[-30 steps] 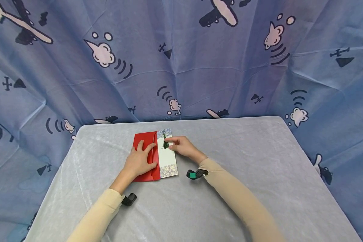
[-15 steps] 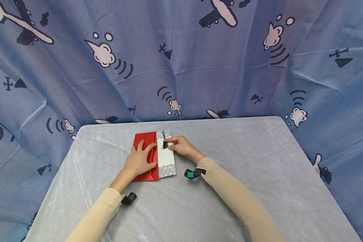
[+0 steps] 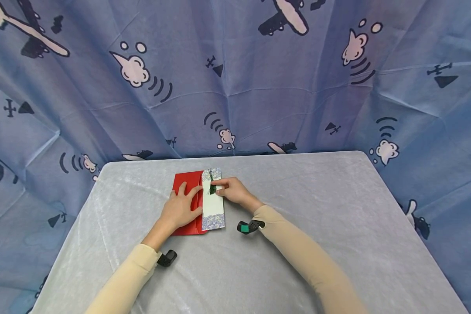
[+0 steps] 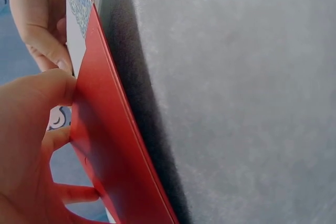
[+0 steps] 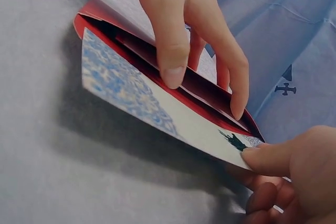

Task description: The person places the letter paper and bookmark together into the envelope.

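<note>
A red envelope lies on the grey table, its long mouth facing right. My left hand rests spread over it, thumb and fingertips along the mouth's edge. In the right wrist view, the mouth gapes beneath the left thumb. A white card with blue patterned ends and a dark green tassel lies along that mouth, its left edge against the red paper. Whether that edge is inside, I cannot tell. My right hand pinches the card's right side near the tassel, thumb on top in the right wrist view.
The grey cloth-covered table extends on both sides of the envelope. A blue curtain with airplane prints hangs behind its far edge. Black bands with small devices sit at both wrists, the right device showing a green patch.
My right hand has slid the card a little to the left, so it covers more of the envelope's mouth side. My left hand and the envelope stay in place.
</note>
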`<control>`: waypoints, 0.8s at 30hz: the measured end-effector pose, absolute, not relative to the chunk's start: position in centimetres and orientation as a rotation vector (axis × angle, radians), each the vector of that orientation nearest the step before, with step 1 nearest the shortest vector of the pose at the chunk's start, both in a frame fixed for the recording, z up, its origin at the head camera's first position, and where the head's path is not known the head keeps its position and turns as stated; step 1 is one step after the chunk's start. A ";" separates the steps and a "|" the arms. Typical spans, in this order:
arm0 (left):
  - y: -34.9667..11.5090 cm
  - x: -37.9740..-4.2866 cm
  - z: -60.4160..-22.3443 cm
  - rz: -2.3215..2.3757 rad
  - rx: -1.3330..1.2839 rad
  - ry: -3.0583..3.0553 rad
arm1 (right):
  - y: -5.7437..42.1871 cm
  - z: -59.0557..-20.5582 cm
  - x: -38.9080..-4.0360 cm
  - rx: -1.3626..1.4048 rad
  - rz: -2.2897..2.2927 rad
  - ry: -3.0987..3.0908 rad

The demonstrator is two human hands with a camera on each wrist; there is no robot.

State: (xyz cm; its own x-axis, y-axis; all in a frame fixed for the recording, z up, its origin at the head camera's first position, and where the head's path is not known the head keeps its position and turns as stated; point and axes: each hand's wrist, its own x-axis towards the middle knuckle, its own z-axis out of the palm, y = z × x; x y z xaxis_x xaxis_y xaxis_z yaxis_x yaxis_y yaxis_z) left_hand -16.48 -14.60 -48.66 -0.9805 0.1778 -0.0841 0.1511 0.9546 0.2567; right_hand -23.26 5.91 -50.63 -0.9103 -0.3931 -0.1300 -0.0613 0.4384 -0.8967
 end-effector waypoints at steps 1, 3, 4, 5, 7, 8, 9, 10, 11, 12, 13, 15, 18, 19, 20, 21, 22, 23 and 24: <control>-14.6 -16.5 -48.6 0.382 0.250 2.999 | 5.9 -50.6 -23.2 -0.392 -1.454 2.381; -14.6 -16.4 -48.6 0.383 0.244 2.997 | 5.8 -50.6 -23.2 -0.400 -1.437 2.395; -14.5 -16.4 -48.6 0.384 0.241 2.996 | 5.7 -50.5 -23.1 -0.405 -1.430 2.403; -14.5 -16.4 -48.6 0.385 0.239 2.996 | 5.7 -50.5 -23.0 -0.407 -1.423 2.409; -14.5 -16.4 -48.6 0.384 0.239 2.996 | 5.6 -50.3 -22.9 -0.406 -1.413 2.417; -14.5 -16.4 -48.6 0.382 0.237 2.996 | 5.5 -50.3 -22.9 -0.405 -1.414 2.419; -14.5 -16.4 -48.6 0.379 0.235 2.994 | 5.5 -50.3 -22.8 -0.402 -1.414 2.421; -14.5 -16.4 -48.6 0.377 0.233 2.993 | 5.4 -50.3 -22.8 -0.401 -1.417 2.420; -14.5 -16.4 -48.6 0.373 0.231 2.991 | 5.4 -50.3 -22.8 -0.400 -1.414 2.425; -14.5 -16.4 -48.6 0.370 0.230 2.991 | 5.3 -50.3 -22.8 -0.401 -1.412 2.427; -14.5 -16.4 -48.6 0.367 0.228 2.990 | 5.2 -50.3 -22.7 -0.402 -1.410 2.428; -14.5 -16.5 -48.6 0.364 0.228 2.991 | 5.0 -50.4 -22.7 -0.409 -1.402 2.433; -14.6 -16.5 -48.6 0.361 0.234 2.995 | 4.7 -50.5 -22.7 -0.423 -1.392 2.436; -14.5 -16.5 -48.6 0.362 0.235 2.995 | 4.6 -50.6 -22.7 -0.426 -1.390 2.437; -14.5 -16.5 -48.6 0.363 0.235 2.997 | 4.5 -50.6 -22.7 -0.429 -1.387 2.438; -14.5 -16.5 -48.6 0.364 0.234 2.998 | 4.4 -50.7 -22.7 -0.434 -1.386 2.441; -14.5 -16.5 -48.6 0.367 0.233 2.997 | 4.3 -50.6 -22.7 -0.438 -1.382 2.442; -14.5 -16.5 -48.6 0.370 0.231 2.997 | 4.3 -50.6 -22.7 -0.445 -1.376 2.447; -14.5 -16.5 -48.6 0.371 0.229 2.996 | 4.2 -50.6 -22.7 -0.451 -1.372 2.452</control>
